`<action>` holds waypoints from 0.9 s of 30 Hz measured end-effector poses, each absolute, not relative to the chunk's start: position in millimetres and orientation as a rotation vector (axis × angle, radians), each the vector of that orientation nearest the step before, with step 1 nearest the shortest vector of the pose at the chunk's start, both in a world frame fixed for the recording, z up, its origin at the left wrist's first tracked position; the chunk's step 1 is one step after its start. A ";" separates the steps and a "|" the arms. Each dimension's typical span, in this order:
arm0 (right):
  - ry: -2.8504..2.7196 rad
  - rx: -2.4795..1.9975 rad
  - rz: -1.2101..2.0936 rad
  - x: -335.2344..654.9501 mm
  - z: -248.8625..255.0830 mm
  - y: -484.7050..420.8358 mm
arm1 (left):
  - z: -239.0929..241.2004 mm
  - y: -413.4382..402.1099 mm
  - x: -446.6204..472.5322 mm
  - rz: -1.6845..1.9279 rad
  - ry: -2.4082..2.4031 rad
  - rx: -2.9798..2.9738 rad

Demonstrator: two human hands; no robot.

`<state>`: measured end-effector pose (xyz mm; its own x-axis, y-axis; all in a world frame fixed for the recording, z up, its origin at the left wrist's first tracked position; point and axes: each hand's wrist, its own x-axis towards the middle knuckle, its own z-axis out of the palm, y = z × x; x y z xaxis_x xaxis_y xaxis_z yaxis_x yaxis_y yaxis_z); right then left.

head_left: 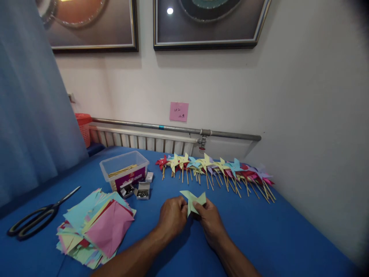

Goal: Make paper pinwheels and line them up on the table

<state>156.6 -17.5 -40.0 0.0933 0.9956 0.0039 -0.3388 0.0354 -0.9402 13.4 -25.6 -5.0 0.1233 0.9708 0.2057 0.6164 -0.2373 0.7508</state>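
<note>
A pale green paper pinwheel (193, 201) is held up over the blue table in front of me, its blades folded in. My right hand (211, 219) pinches it from the right, thumb across its front. My left hand (173, 215) is closed at its left edge, fingers curled; whatever lies between those fingertips is hidden. Left of my hands stand two small open boxes of metal pins, one box (142, 191) with its contents showing and the other box (127, 190) tilted. Several finished pinwheels (206, 162) on sticks lie in a row beyond my hands.
At left lies a stack of coloured paper squares (111, 229) beside black-handled scissors (43, 215). Behind them is a clear plastic tub (123, 157) holding thin sticks (122, 170). A pipe (230, 134) and radiator (141, 140) run along the wall. A blue curtain (37, 96) hangs at left.
</note>
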 end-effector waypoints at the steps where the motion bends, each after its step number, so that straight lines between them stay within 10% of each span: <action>1: -0.899 -0.978 1.275 156.3 -39.0 -18.1 | -5.2 -25.4 13.4 0.950 1.529 1.921; 27: -0.912 -1.036 1.177 171.3 -17.5 -18.5 | -8.8 -21.1 12.2 0.983 1.364 1.747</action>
<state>171.3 -18.5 -17.5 0.1641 0.9860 0.0283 -0.2731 0.0730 -0.9592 12.2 -21.1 -8.8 0.1565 0.9773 0.1426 0.4447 -0.1987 0.8733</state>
